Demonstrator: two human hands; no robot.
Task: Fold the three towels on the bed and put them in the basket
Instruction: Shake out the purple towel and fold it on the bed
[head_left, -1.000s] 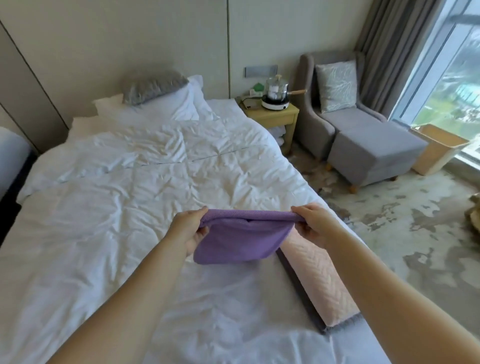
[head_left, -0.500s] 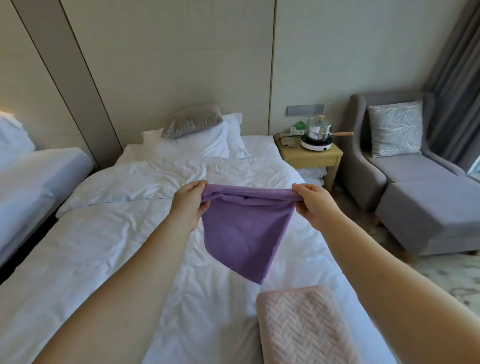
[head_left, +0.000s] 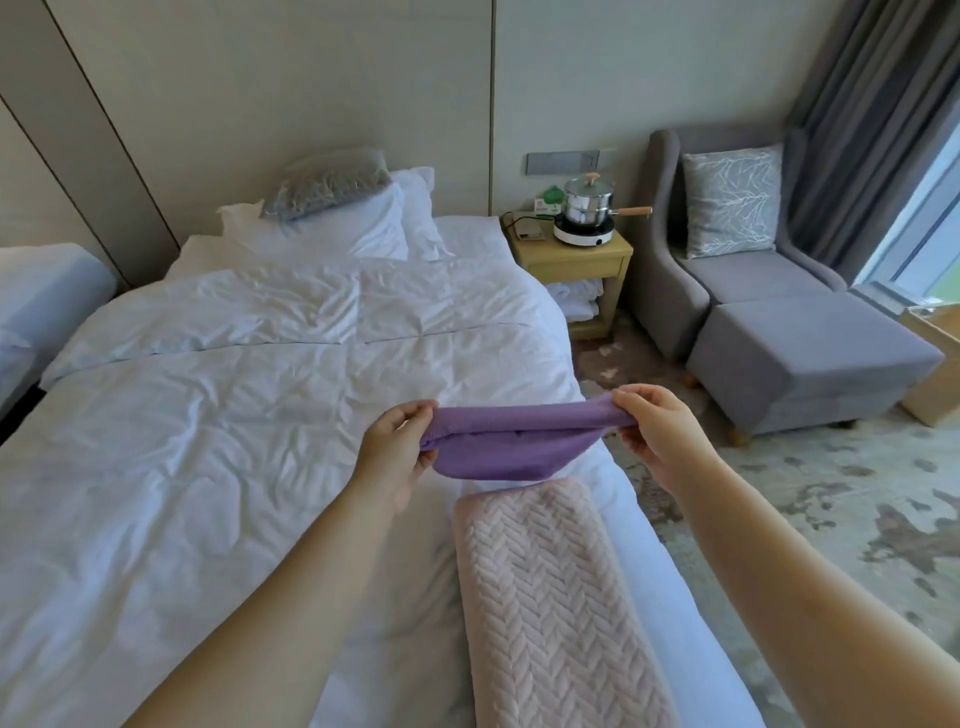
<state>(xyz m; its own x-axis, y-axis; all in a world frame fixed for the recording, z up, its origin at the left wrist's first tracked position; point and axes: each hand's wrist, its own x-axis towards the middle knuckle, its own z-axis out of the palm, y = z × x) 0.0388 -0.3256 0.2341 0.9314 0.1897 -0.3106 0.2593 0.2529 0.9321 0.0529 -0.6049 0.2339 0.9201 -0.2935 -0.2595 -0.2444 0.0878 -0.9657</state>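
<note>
Drawn up since the earlier frame, the purple towel (head_left: 511, 449) sags shallowly between the left hand (head_left: 397, 452) and right hand (head_left: 660, 436), whose fingers (head_left: 415, 414) pinch its top corners, over the pink towel's (head_left: 556, 597) far end on the bed (head_left: 208, 441). Keeping that edge taut should square the fold.

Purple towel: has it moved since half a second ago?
Yes. The purple towel has come down toward the far end of the pink towel; the left hand and right hand pinch its ends.
</note>
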